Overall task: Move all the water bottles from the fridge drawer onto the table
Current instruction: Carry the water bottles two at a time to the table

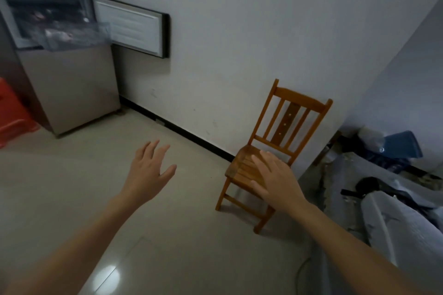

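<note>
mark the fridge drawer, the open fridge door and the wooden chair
fridge drawer [76, 38], head view, clear front wall of the pulled-out drawer.
fridge door [134, 29], head view, white inner liner.
wooden chair [286, 122], head view, dark middle slat of the backrest.

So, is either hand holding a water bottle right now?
No, the left hand and the right hand both have their fingers spread and hold nothing.

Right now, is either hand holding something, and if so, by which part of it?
Nothing is held. The left hand and the right hand are both empty, with the fingers spread.
</note>
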Action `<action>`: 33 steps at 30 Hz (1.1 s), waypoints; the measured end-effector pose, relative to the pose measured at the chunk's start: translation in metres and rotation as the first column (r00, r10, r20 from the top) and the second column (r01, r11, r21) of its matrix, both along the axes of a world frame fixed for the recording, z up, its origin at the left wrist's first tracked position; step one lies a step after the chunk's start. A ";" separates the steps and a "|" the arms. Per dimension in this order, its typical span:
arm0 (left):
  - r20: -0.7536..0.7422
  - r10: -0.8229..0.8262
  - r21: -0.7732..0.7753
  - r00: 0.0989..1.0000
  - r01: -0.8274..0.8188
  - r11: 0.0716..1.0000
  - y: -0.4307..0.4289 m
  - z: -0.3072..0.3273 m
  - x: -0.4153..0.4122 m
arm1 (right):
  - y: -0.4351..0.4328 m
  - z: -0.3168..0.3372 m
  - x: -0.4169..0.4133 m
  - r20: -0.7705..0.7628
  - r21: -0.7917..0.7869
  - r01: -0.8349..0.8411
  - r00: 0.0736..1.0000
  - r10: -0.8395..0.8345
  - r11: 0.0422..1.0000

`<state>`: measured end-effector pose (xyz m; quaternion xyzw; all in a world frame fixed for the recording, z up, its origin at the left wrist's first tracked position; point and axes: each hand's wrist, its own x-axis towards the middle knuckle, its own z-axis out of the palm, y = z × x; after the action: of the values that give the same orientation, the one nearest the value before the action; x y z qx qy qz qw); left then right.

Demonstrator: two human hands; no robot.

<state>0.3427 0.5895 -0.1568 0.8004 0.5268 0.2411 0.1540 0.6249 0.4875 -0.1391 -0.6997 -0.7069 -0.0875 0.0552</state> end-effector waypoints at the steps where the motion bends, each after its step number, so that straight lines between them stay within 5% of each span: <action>1: -0.010 0.012 -0.009 1.000 -0.012 1.000 0.006 -0.001 0.006 | 0.007 -0.003 0.008 -0.019 0.008 -0.003 1.000 0.004 1.000; 8: -0.043 0.124 0.009 0.991 -0.124 0.992 0.052 -0.004 0.056 | 0.078 -0.014 0.076 -0.101 -0.003 -0.081 0.992 0.081 0.997; 18: 0.045 0.331 0.078 0.943 -0.333 0.940 0.119 0.020 0.155 | 0.214 0.001 0.165 0.014 0.016 -0.301 0.953 0.301 0.953; 33: 0.079 0.622 0.027 0.779 -0.625 0.780 0.242 0.000 0.096 | 0.416 -0.025 0.107 -0.032 0.050 -0.600 0.798 0.602 0.798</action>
<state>0.4382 0.8318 -0.1569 0.5766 0.7500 0.3181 0.0620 0.7320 0.9035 -0.1641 -0.4401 -0.8890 -0.0626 0.1095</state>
